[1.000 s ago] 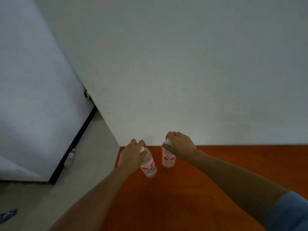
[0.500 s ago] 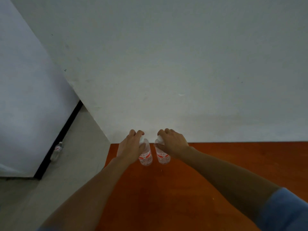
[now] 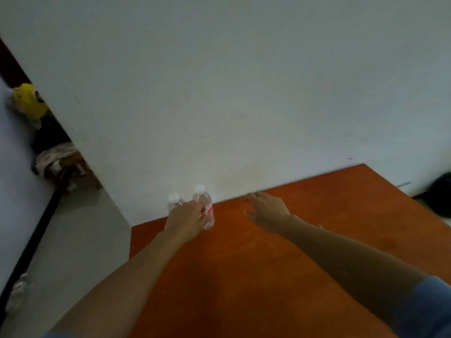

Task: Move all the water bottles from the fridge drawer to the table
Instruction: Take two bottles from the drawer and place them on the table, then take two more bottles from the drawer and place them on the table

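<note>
Two clear water bottles with white caps and red labels stand upright, side by side, at the far left corner of the orange-brown table, close to the white wall. The left bottle is mostly hidden behind my left hand; only its cap and shoulder show. The right bottle has my left fingertips against its label. Whether that hand grips a bottle is hidden by its own back. My right hand hovers over the table to the right of the bottles, fingers apart, holding nothing.
Another small bottle lies on the grey floor by a black strip at the left. A pile of clutter with a yellow item sits in the gap behind the wall's edge. A dark object lies past the table's right corner.
My right hand has let go of its bottle and moved right, opening. Both bottles now stand on the table. The view has swung right and down, showing more table.
</note>
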